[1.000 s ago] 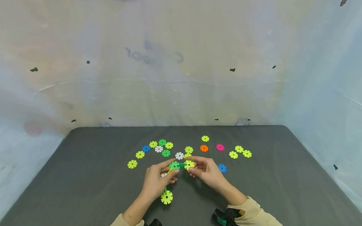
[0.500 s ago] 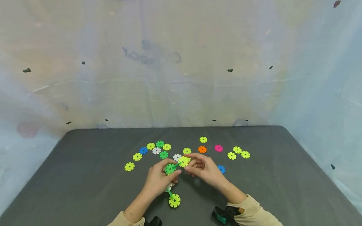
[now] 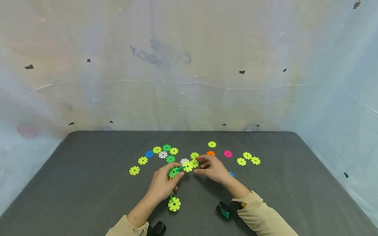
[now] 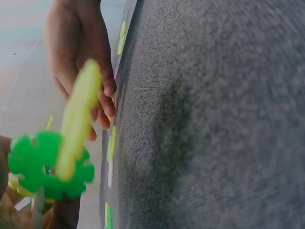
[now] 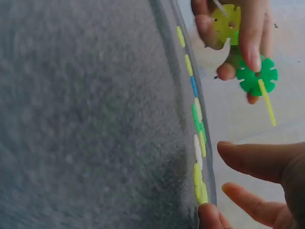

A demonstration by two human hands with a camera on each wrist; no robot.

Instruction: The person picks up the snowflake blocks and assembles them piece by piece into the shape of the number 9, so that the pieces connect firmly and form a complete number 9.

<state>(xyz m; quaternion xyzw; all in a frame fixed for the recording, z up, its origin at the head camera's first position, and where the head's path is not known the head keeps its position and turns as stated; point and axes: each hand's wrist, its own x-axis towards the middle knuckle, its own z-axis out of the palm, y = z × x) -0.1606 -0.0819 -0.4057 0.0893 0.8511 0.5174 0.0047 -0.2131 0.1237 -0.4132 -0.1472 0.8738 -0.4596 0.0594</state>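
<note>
My left hand pinches a chain of slotted, flower-shaped interlocking plastic discs. A green disc sits between its thumb and fingers. Joined on the right of the chain is a yellow disc, which appears edge-on in the left wrist view. Another yellow disc hangs at the chain's lower end; the fingers hide part of the middle. In the right wrist view a yellow-green disc shows within the left hand's grip. Just right of the chain, my right hand holds nothing, its thumb and fingers apart.
Loose discs lie flat on the dark grey table: a group with a blue disc back left, a pink disc and several yellow discs to the right. A pale sheet stands behind the table.
My right hand has let go of the yellow disc, and its thumb and fingers have spread apart from it. The left hand has moved slightly left with the chain.
</note>
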